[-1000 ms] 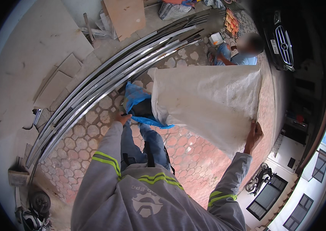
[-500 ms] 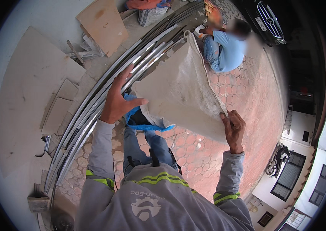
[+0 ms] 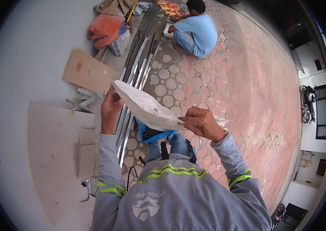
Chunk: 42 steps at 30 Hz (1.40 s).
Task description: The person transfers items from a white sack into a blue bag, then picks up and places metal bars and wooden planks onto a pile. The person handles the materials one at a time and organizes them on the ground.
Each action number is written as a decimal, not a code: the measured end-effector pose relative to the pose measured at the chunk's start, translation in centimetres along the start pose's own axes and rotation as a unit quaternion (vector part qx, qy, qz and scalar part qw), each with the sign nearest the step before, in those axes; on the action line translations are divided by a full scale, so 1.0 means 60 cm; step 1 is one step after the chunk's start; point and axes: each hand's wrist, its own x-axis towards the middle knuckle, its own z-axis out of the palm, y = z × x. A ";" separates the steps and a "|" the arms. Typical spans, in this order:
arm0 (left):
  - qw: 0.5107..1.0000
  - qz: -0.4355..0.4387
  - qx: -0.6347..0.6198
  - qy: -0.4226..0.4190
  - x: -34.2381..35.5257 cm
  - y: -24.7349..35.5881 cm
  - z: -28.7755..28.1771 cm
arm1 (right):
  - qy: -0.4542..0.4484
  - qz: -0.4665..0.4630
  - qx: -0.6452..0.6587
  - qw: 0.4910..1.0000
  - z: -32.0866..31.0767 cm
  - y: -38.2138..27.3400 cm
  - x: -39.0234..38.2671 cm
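Note:
I hold a large dusty white sack (image 3: 144, 109) up in front of me, nearly flat and seen edge-on. My left hand (image 3: 110, 107) grips its left edge. My right hand (image 3: 202, 122) grips its right edge, fingers closed over the fabric. Under the sack, by my knees, lies something blue and black (image 3: 152, 134). My grey sleeves with yellow-green bands come in from the lower edge.
Long metal profiles (image 3: 134, 82) lie on the paved ground at my left. Brown boards (image 3: 87, 72) and pale sheets (image 3: 57, 143) lie on the concrete. A person in a light blue shirt (image 3: 195, 30) crouches ahead near orange and grey sacks (image 3: 109, 30). A motorbike (image 3: 307, 103) stands at the right.
Both hands have raised the sack and tipped it from hanging spread out to nearly flat. The view has swung, and the crouching person now shows further ahead.

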 end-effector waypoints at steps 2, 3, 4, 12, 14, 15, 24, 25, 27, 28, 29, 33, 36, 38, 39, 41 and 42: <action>0.998 -0.054 0.022 -0.013 0.007 0.014 -0.009 | 0.004 -0.011 -0.011 1.000 0.003 -0.008 -0.009; 0.997 -0.064 0.029 -0.021 0.009 0.018 -0.013 | 0.009 -0.009 -0.026 1.000 0.003 -0.012 -0.013; 0.992 -0.098 0.067 -0.040 0.012 0.019 -0.015 | 0.019 0.004 -0.048 0.999 0.003 -0.014 -0.017; 0.996 -0.054 0.013 0.065 -0.040 0.010 -0.027 | 0.162 0.196 -0.121 0.960 -0.057 0.019 -0.158; 0.994 -0.073 0.034 0.075 -0.062 0.012 -0.036 | 0.233 0.282 -0.123 0.923 -0.072 0.039 -0.218; 0.995 -0.064 0.025 0.077 -0.069 0.013 -0.041 | 0.217 0.303 -0.079 0.925 -0.074 0.045 -0.245; 0.973 -0.065 0.012 0.221 -0.149 0.020 -0.011 | 0.134 0.349 0.392 0.840 -0.041 0.071 -0.339; 0.965 -0.078 0.019 0.250 -0.160 0.024 -0.002 | 0.116 0.327 0.406 0.845 -0.038 0.074 -0.344; 0.955 -0.084 0.018 0.284 -0.178 0.029 0.018 | 0.103 0.285 0.423 0.854 -0.035 0.081 -0.353; 0.954 -0.082 0.027 0.288 -0.188 0.030 0.027 | 0.092 0.266 0.454 0.845 -0.034 0.084 -0.357; 0.951 -0.084 0.034 0.294 -0.190 0.031 0.036 | 0.091 0.257 0.464 0.843 -0.034 0.087 -0.361; 0.937 -0.065 0.055 0.340 -0.206 0.028 0.062 | 0.055 0.243 0.488 0.837 -0.039 0.100 -0.378; 0.925 -0.064 0.065 0.368 -0.206 0.030 0.070 | 0.008 0.241 0.444 0.863 -0.049 0.103 -0.390; 0.919 -0.071 0.075 0.380 -0.204 0.033 0.077 | 0.006 0.243 0.401 0.883 -0.050 0.099 -0.396; 0.913 -0.074 0.075 0.394 -0.205 0.034 0.082 | 0.023 0.241 0.375 0.895 -0.047 0.096 -0.398; 0.920 -0.063 0.084 0.379 -0.201 0.037 0.096 | 0.075 0.227 0.350 0.906 -0.032 0.091 -0.398; 0.921 -0.054 0.087 0.375 -0.203 0.040 0.105 | 0.107 0.217 0.356 0.903 -0.022 0.089 -0.397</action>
